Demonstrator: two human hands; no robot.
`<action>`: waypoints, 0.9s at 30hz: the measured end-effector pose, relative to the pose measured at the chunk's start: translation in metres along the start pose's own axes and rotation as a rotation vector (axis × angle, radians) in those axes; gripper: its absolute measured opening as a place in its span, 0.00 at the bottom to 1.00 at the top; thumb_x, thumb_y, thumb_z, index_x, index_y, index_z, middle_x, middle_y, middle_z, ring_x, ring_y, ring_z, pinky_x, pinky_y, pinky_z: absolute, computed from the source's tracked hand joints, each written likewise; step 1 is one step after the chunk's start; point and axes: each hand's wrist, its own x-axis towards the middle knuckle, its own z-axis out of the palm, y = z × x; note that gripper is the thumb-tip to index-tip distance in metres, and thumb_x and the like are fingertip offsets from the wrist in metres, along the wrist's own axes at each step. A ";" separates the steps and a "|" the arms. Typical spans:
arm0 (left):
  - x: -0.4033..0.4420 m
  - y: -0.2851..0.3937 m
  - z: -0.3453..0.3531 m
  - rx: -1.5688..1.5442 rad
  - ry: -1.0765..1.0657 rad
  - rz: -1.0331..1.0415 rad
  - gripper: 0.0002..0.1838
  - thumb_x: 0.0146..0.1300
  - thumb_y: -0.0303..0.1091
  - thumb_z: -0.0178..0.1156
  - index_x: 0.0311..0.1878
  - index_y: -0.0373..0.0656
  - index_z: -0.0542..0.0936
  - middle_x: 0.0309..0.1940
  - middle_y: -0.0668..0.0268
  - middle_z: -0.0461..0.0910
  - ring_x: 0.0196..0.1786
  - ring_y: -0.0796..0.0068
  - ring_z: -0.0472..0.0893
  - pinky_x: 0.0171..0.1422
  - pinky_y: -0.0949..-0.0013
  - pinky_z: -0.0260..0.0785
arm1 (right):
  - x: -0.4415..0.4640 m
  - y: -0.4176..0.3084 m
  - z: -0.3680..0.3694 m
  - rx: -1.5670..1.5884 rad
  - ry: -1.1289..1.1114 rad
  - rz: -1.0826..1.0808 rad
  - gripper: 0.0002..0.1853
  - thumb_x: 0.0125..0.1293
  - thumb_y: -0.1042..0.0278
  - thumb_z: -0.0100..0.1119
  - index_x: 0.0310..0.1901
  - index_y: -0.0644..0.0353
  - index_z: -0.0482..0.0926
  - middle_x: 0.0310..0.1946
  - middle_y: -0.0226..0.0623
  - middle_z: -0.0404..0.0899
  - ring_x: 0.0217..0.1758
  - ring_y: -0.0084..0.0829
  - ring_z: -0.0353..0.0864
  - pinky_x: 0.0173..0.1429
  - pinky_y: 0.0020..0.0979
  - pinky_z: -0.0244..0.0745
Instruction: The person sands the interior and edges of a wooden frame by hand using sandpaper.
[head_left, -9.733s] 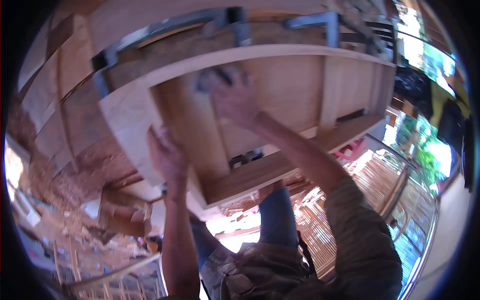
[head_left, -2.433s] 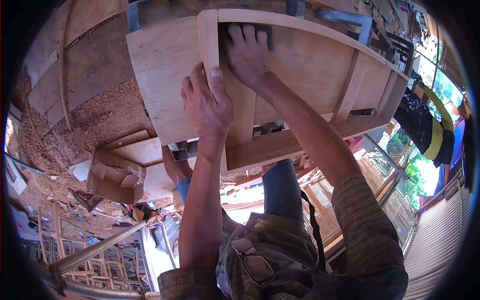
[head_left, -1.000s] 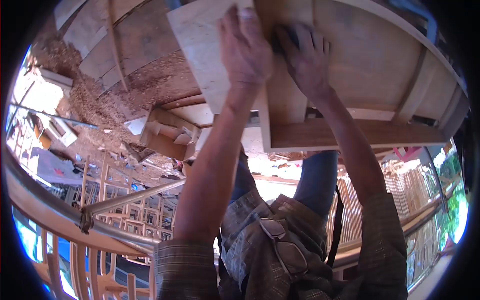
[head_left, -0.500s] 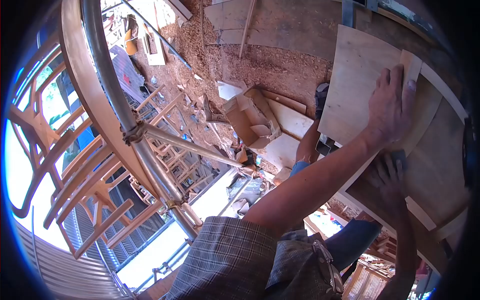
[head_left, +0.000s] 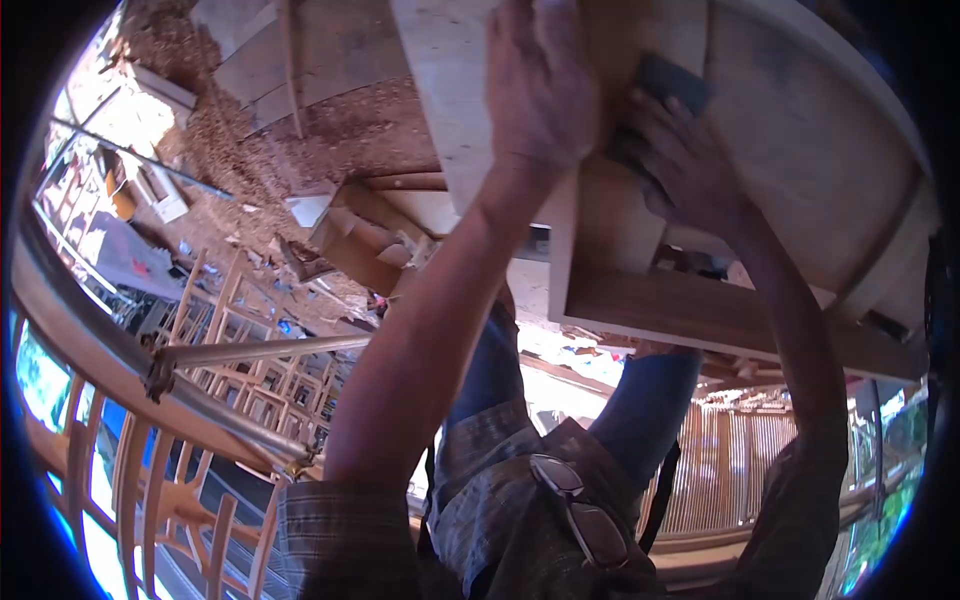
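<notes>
A shallow wooden frame with a plywood panel [head_left: 800, 160] fills the upper right, its edge strip [head_left: 690, 330] towards my body. My left hand [head_left: 542, 95] grips the frame's near-left end piece, its fingertips partly cut off by the top of the view. Inside the frame, my right hand [head_left: 685, 165] holds a dark flat pad [head_left: 672, 85] against the wood, fingers bent over it. The pad lies near the inner corner, right of my left hand.
An open cardboard box [head_left: 365, 235] lies on the shaving-covered ground at left. Metal pipes [head_left: 270, 348] cross the lower left, above stacked wooden chair frames [head_left: 265, 395]. Glasses [head_left: 585, 510] hang on my shirt. Slatted wood [head_left: 710, 465] stands at lower right.
The view swung left and came back. My right hand with the pad has moved along the panel inside the frame; my left hand has stayed on the end piece.
</notes>
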 end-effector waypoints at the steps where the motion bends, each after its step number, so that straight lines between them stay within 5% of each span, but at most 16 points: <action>1: -0.002 0.004 0.004 0.021 0.043 0.014 0.27 0.71 0.41 0.41 0.68 0.39 0.55 0.60 0.50 0.67 0.61 0.43 0.66 0.68 0.55 0.56 | 0.005 0.004 -0.005 -0.013 0.056 0.041 0.19 0.49 0.63 0.62 0.45 0.58 0.77 0.56 0.41 0.68 0.72 0.41 0.55 0.74 0.46 0.49; 3: -0.003 -0.015 0.021 0.029 0.081 0.036 0.26 0.71 0.39 0.42 0.67 0.37 0.56 0.59 0.49 0.67 0.60 0.44 0.67 0.67 0.55 0.57 | -0.024 -0.028 0.010 0.075 -0.064 -0.009 0.18 0.50 0.64 0.61 0.44 0.58 0.77 0.57 0.41 0.68 0.72 0.40 0.55 0.74 0.46 0.49; 5: 0.000 -0.067 0.033 0.936 0.548 0.517 0.25 0.69 0.32 0.42 0.66 0.31 0.56 0.58 0.44 0.67 0.58 0.44 0.68 0.66 0.55 0.58 | -0.046 -0.042 0.030 0.164 -0.130 -0.084 0.16 0.51 0.65 0.60 0.43 0.58 0.77 0.58 0.40 0.67 0.72 0.38 0.55 0.74 0.45 0.49; 9: -0.002 -0.044 0.031 0.971 0.431 0.423 0.26 0.67 0.27 0.42 0.66 0.27 0.54 0.58 0.41 0.65 0.59 0.43 0.67 0.67 0.54 0.57 | -0.042 -0.025 0.020 -0.033 -0.173 -0.226 0.19 0.52 0.63 0.59 0.47 0.55 0.77 0.64 0.35 0.64 0.73 0.37 0.53 0.74 0.45 0.45; 12: 0.001 -0.048 0.033 0.910 0.493 0.649 0.27 0.66 0.28 0.44 0.65 0.26 0.54 0.59 0.41 0.65 0.61 0.42 0.66 0.68 0.53 0.55 | -0.004 -0.004 0.011 -0.138 -0.013 -0.105 0.21 0.52 0.60 0.58 0.49 0.52 0.75 0.65 0.34 0.63 0.74 0.35 0.51 0.76 0.43 0.42; 14: 0.007 -0.016 0.040 -0.271 0.436 0.008 0.29 0.65 0.30 0.46 0.66 0.25 0.54 0.61 0.43 0.63 0.63 0.43 0.64 0.69 0.53 0.54 | -0.013 -0.016 0.017 -0.206 0.137 -0.024 0.21 0.51 0.60 0.58 0.50 0.52 0.73 0.65 0.35 0.62 0.74 0.35 0.50 0.77 0.42 0.41; 15: 0.011 -0.031 0.046 -0.271 0.437 0.016 0.29 0.65 0.30 0.46 0.66 0.25 0.54 0.61 0.43 0.63 0.63 0.43 0.64 0.69 0.53 0.54 | -0.036 -0.040 0.028 -0.109 0.002 -0.042 0.22 0.51 0.61 0.59 0.50 0.52 0.73 0.66 0.35 0.60 0.74 0.35 0.50 0.76 0.42 0.42; 17: 0.025 -0.078 0.061 -0.055 0.758 0.772 0.30 0.65 0.33 0.47 0.65 0.26 0.55 0.61 0.44 0.64 0.62 0.46 0.65 0.67 0.55 0.55 | -0.045 -0.045 0.029 -0.027 -0.131 -0.056 0.23 0.51 0.62 0.59 0.51 0.52 0.73 0.67 0.35 0.59 0.74 0.35 0.50 0.75 0.42 0.43; 20: 0.021 -0.082 0.054 0.267 0.710 0.771 0.31 0.65 0.36 0.48 0.65 0.25 0.55 0.61 0.44 0.64 0.61 0.46 0.66 0.66 0.57 0.57 | -0.030 -0.023 0.009 -0.064 -0.225 -0.076 0.25 0.51 0.59 0.60 0.53 0.53 0.72 0.68 0.35 0.57 0.74 0.36 0.49 0.75 0.43 0.42; 21: 0.014 -0.076 0.049 0.260 0.698 0.761 0.31 0.65 0.36 0.48 0.65 0.25 0.55 0.61 0.44 0.64 0.61 0.46 0.66 0.66 0.57 0.57 | -0.007 -0.002 0.005 -0.070 -0.072 0.018 0.30 0.47 0.58 0.63 0.55 0.53 0.72 0.68 0.35 0.56 0.74 0.36 0.49 0.75 0.44 0.42; 23: 0.008 -0.060 0.032 0.971 0.608 0.739 0.24 0.68 0.39 0.45 0.60 0.28 0.64 0.52 0.47 0.71 0.53 0.50 0.71 0.59 0.60 0.61 | 0.016 0.003 0.006 -0.089 0.086 0.097 0.35 0.42 0.56 0.66 0.56 0.53 0.71 0.69 0.35 0.56 0.75 0.35 0.48 0.75 0.45 0.42; 25: 0.011 -0.062 0.022 0.868 0.502 0.781 0.24 0.69 0.40 0.43 0.61 0.31 0.62 0.51 0.46 0.70 0.52 0.48 0.71 0.58 0.57 0.62 | 0.020 -0.019 0.007 -0.169 0.081 0.300 0.36 0.48 0.55 0.63 0.61 0.52 0.67 0.69 0.35 0.55 0.75 0.33 0.47 0.76 0.42 0.41; 27: 0.017 -0.071 0.011 0.764 0.401 0.831 0.23 0.71 0.41 0.41 0.61 0.34 0.60 0.51 0.45 0.68 0.51 0.47 0.71 0.56 0.54 0.63 | -0.025 -0.052 0.030 -0.078 -0.035 0.198 0.32 0.53 0.53 0.60 0.61 0.53 0.68 0.69 0.35 0.54 0.75 0.33 0.46 0.76 0.42 0.40</action>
